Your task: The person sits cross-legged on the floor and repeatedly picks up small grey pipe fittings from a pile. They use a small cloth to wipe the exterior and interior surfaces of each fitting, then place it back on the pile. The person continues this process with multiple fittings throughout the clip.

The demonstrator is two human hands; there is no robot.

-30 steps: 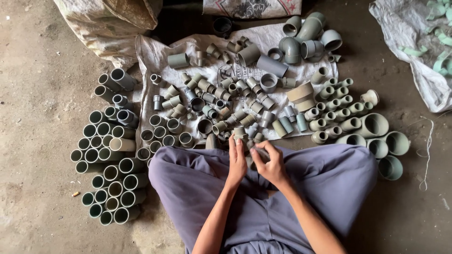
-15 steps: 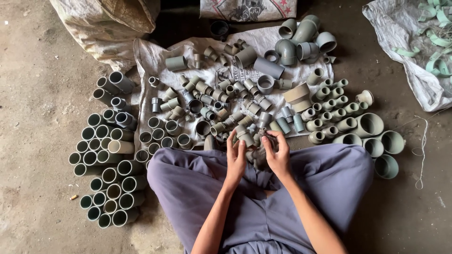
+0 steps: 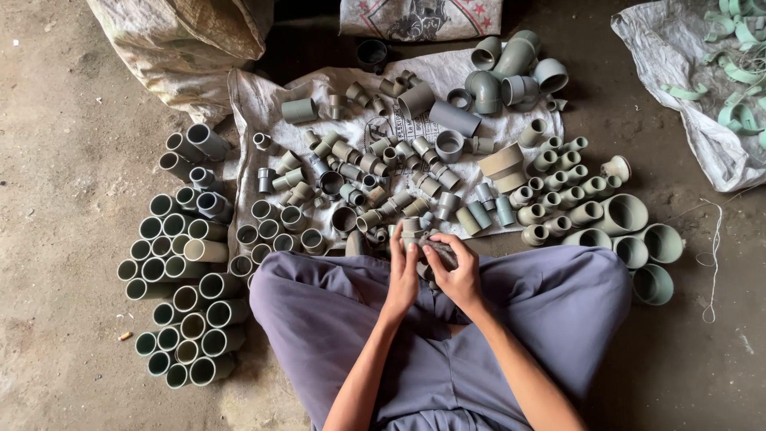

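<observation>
A small grey pipe fitting (image 3: 416,231) is gripped by the closed fingers of both the left hand (image 3: 402,274) and right hand (image 3: 455,270), at the near edge of the white sack (image 3: 263,104) spread on the bare concrete floor (image 3: 64,160).

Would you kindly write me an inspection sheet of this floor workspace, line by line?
Surface: bare concrete floor; a printed white sack is spread on it as a mat.
Job's things: a small grey pipe fitting at the fingertips of both hands.
Clutter: loose grey fittings strewn over the sack; upright couplers packed at the left; wide reducers at the right.
Grippers: left hand and right hand meet over the lap, both touching the fitting; the exact grip is unclear.
Cables: none; a loose string lies on the floor.
Surroundings: full sack at the top left, green clips at the top right.
</observation>
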